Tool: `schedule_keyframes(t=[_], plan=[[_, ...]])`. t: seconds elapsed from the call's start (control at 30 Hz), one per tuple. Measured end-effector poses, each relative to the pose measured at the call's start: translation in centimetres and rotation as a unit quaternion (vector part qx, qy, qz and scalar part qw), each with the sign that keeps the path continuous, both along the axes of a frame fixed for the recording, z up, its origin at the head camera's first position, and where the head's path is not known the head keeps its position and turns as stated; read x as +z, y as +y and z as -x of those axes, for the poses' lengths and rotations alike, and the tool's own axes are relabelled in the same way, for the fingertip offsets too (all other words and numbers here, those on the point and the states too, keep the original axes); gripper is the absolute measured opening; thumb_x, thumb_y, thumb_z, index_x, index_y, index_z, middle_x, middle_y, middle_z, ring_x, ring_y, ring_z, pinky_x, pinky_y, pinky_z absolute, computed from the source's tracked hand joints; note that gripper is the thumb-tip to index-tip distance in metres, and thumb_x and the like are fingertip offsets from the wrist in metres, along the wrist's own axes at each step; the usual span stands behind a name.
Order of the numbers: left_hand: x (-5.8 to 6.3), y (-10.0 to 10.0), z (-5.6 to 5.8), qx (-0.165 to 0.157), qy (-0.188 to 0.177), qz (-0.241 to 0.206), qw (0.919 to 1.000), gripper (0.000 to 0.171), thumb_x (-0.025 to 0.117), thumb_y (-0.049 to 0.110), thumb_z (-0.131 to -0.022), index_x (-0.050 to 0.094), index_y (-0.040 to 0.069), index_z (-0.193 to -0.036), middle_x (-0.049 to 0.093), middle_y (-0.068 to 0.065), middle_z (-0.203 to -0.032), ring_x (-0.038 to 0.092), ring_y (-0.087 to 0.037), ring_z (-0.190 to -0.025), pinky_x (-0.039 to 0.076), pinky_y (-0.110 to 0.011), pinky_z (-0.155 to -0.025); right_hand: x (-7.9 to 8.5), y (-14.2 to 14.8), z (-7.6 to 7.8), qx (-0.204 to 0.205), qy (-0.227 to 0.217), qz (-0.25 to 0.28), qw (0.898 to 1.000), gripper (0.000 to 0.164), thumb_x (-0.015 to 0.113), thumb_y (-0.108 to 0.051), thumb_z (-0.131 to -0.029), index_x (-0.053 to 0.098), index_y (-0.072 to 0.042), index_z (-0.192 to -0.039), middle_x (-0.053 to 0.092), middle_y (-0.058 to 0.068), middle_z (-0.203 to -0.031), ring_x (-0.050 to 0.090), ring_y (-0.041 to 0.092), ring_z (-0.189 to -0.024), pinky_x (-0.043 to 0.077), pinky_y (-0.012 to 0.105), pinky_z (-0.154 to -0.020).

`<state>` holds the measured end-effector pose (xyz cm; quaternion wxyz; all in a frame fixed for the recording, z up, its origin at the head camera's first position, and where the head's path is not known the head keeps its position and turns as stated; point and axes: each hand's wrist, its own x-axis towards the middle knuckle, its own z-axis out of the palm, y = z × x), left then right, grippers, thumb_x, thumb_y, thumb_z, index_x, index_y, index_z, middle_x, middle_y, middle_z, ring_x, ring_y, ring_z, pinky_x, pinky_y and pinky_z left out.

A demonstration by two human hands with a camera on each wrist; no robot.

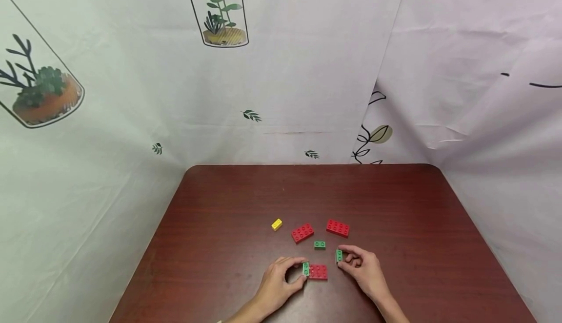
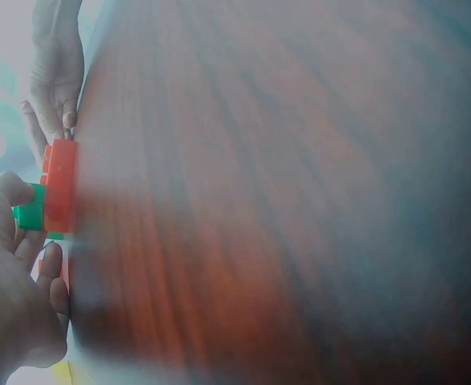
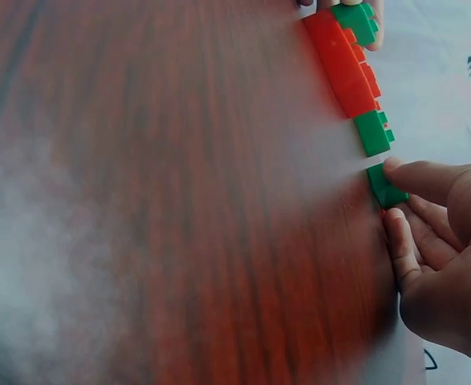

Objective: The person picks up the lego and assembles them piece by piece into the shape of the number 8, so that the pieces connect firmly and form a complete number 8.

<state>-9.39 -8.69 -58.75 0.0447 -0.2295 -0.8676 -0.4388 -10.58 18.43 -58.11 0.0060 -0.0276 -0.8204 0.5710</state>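
Note:
My left hand (image 1: 277, 284) pinches a green two-stud toy brick (image 1: 306, 269) between thumb and fingers. That brick sits on the left end of a red brick (image 1: 318, 272), as the left wrist view shows with the green brick (image 2: 31, 208) on top of the red one (image 2: 60, 184). To the right, my right hand (image 1: 364, 270) pinches a second green two-stud brick (image 1: 339, 256) by its ends, close over the table. In the right wrist view this green brick (image 3: 386, 186) lies between thumb and fingertips.
Beyond the hands lies a third green brick (image 1: 319, 245). Two red eight-stud bricks (image 1: 302, 233) and a small yellow brick (image 1: 276, 224) are farther back on the dark brown table (image 1: 219, 201). A white patterned cloth (image 1: 298, 79) hangs behind and at both sides.

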Motion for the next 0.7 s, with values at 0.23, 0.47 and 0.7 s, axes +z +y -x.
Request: schedule_keyframes(t=[0.23,0.47,0.7], plan=[[0.0,0.06,-0.01,0.0,0.003,0.0,1.0,0.037,0.085,0.014,-0.089,0.077,0.02,-0.125,0.072,0.014,-0.105,0.066,-0.01,-0.098,0.055,-0.034,-0.085,-0.07,0.27,0.02,0.002,0.006,0.006,1.0,0.037,0.089,0.008,-0.079,0.08,-0.003,-0.113,0.064,0.002,-0.08,0.054,0.007,-0.059,0.044,0.022,-0.054],[-0.09,0.11,0.04,-0.001,0.004,-0.003,1.0,0.037,0.085,0.014,-0.089,0.077,0.02,-0.125,0.071,0.014,-0.105,0.065,-0.009,-0.097,0.054,-0.033,-0.085,0.27,0.63,0.02,0.009,-0.008,0.028,1.0,0.038,0.087,0.006,-0.082,0.078,-0.001,-0.118,0.067,0.005,-0.081,0.057,0.009,-0.061,0.045,0.022,-0.055],[-0.09,0.02,0.03,0.0,-0.004,-0.003,1.0,0.037,0.085,0.014,-0.089,0.077,0.022,-0.125,0.071,0.015,-0.105,0.065,-0.009,-0.097,0.055,-0.034,-0.085,0.44,0.5,-0.06,0.02,-0.029,0.028,0.999,0.037,0.086,0.006,-0.084,0.078,-0.003,-0.118,0.069,0.007,-0.084,0.061,0.013,-0.063,0.048,0.023,-0.058]])
